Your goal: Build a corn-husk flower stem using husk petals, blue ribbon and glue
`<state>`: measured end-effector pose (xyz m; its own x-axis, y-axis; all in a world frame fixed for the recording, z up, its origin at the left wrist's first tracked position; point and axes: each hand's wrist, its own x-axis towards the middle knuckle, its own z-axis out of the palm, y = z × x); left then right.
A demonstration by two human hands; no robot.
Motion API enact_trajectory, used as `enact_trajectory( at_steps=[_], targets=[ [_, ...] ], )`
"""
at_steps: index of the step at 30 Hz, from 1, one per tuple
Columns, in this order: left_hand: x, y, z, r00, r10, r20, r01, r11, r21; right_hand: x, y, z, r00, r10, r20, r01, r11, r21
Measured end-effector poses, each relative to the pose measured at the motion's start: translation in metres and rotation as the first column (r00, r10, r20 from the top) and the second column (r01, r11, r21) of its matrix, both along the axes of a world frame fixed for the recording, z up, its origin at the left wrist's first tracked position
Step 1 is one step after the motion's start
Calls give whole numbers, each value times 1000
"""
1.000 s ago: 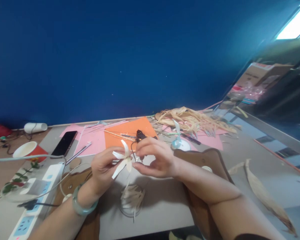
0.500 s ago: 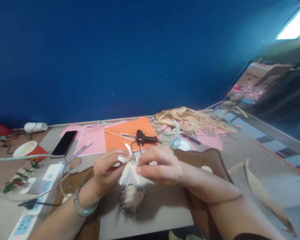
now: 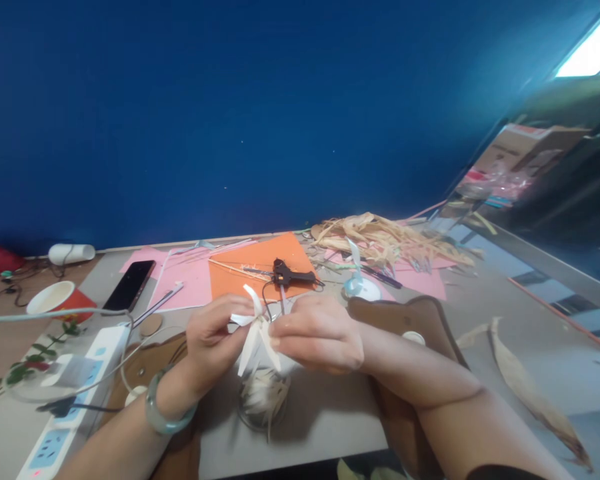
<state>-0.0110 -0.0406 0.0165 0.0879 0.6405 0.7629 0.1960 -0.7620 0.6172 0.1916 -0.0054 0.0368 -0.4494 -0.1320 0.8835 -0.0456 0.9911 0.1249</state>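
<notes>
One pale husk flower, frame centre, pinched between two hands: left hand grips its base from 9 o'clock, right hand closes on the petals from 3. Long axis near vertical, petals splay toward 12 and 6. One glue gun at 12 on one orange sheet; one phone at 10.

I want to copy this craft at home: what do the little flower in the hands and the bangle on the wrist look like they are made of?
The flower, pinched between the left hand and right hand, looks like dried husk or leaf strips: pale, matte, narrow pointed petals, matching the straw-coloured husk pile behind. The bangle seems jade or glass: pale green, smooth, slightly translucent with a sheen; which one cannot be told.
</notes>
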Motion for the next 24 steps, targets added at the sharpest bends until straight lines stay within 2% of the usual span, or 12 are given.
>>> enact_trajectory(
  at_steps=[4, 8, 12, 16, 24],
  targets=[
    [0, 1, 1, 1000, -4, 12, 5, 999, -32, -2, 0, 0, 1000, 7, -27, -8, 1000, -30],
    [1, 1, -1, 1000, -17, 16, 16, 1000, 26, -5, -2, 0, 999, 5, -43, -7, 1000, -30],
    [1, -1, -3, 999, -15, -49, 17, 999, 47, -7, -6, -1, 995, -81, -63, 84, 995, 45],
    [1, -3, -2, 995, -31, -96, 43, 991, 124, -11, -14, 0, 980, -184, -70, 190, 977, 99],
    [4, -3, 3, 996, -10, -91, 26, 985, 169, -10, -21, 5, 961, -271, -49, 275, 952, 132]
  ],
)
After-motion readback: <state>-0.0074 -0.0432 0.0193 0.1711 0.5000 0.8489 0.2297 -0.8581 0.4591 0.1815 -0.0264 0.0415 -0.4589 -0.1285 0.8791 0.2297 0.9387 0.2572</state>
